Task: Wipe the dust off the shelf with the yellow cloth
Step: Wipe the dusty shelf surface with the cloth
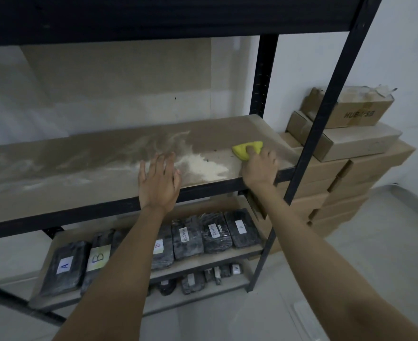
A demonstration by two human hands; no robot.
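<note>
A brown shelf board (pixel 85 166) in a black metal rack carries streaks of pale dust, with a thick white pile (pixel 203 167) near its front edge. My right hand (pixel 259 168) presses the folded yellow cloth (pixel 246 148) flat on the board's right end, just right of the pile. My left hand (pixel 160 180) lies flat on the board's front edge, fingers spread, just left of the pile. The board to the right of the pile looks darker, with little dust.
Black rack posts (pixel 323 112) stand right of my right hand. Stacked cardboard boxes (pixel 355 143) sit beyond the rack on the right. Lower shelves hold several dark wrapped packs with labels (pixel 215 232). A dark upper shelf (pixel 153 16) hangs overhead.
</note>
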